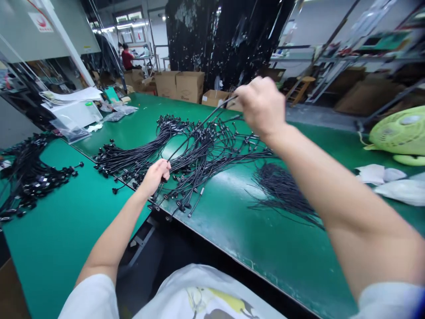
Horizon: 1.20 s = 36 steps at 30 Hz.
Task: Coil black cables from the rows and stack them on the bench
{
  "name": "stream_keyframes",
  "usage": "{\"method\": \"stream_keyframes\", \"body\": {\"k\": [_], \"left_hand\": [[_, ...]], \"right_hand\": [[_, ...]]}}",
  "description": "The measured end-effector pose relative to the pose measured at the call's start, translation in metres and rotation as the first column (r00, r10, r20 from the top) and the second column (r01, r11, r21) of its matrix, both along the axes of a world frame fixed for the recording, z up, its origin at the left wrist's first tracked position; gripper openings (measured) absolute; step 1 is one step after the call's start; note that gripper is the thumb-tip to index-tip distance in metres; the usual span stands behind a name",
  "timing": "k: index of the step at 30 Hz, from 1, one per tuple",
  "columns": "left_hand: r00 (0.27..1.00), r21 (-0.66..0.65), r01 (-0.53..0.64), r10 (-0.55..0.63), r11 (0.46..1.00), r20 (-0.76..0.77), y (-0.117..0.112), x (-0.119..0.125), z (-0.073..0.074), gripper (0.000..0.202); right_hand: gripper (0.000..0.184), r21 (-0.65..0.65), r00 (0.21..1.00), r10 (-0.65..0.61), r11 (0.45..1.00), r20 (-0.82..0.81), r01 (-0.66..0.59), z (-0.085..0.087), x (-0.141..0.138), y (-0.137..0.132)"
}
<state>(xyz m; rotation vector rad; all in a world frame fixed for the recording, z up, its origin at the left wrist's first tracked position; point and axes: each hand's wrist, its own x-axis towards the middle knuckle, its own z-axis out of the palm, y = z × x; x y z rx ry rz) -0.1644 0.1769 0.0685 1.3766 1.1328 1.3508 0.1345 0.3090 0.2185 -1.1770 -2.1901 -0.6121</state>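
A black cable [202, 123] runs taut on a slant between my two hands. My left hand [157, 174], low near the table's front edge, is closed round its lower end. Raised to the upper right, my right hand [260, 104] is closed on the other end; it is slightly blurred. Beneath the stretched cable lie a loose pile of black cables [212, 153] with small connectors and a combed bundle of cables [139, 150] to its left. One short cable [196, 201] lies apart at the front. Thin black ties or wires [279, 184] lie under my right forearm.
Another heap of cables [36, 173] covers part of the left table. Papers on a white box [71, 108] stand at the back left. A green fan [400, 133] and white bags [398, 184] lie at the right. Cardboard boxes [179, 86] stand behind the table; a person [127, 57] is far off.
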Motion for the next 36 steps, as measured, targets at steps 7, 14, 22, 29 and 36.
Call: {"method": "stream_keyframes", "body": {"k": [7, 14, 22, 29, 36], "left_hand": [[0.914, -0.153, 0.206, -0.134, 0.967, 0.383, -0.034, -0.005, 0.024, 0.027], [0.992, -0.101, 0.116, -0.109, 0.988, 0.069, -0.031, 0.063, 0.007, 0.024], [0.790, -0.187, 0.519, -0.551, 0.834, -0.268, -0.066, 0.142, 0.000, 0.037], [0.783, -0.244, 0.517, -0.338, 0.820, 0.522, -0.067, 0.101, 0.016, 0.031], [0.692, -0.221, 0.609, -0.374, 0.761, 0.618, -0.069, 0.118, 0.019, 0.031]], "right_hand": [[0.023, -0.310, 0.973, -0.061, 0.942, 0.221, 0.129, -0.048, 0.077, -0.027], [0.017, -0.390, 0.912, -0.091, 0.884, 0.399, 0.259, -0.091, 0.064, -0.148], [0.028, -0.715, 0.968, 0.241, 0.687, 0.062, -0.125, -0.084, 0.051, -0.182], [0.035, -0.663, 0.909, 0.221, 0.625, -0.354, -0.411, -0.123, 0.133, -0.172], [0.033, -0.580, 0.953, 0.239, 0.756, -0.189, -0.304, -0.146, 0.128, -0.184]]}}
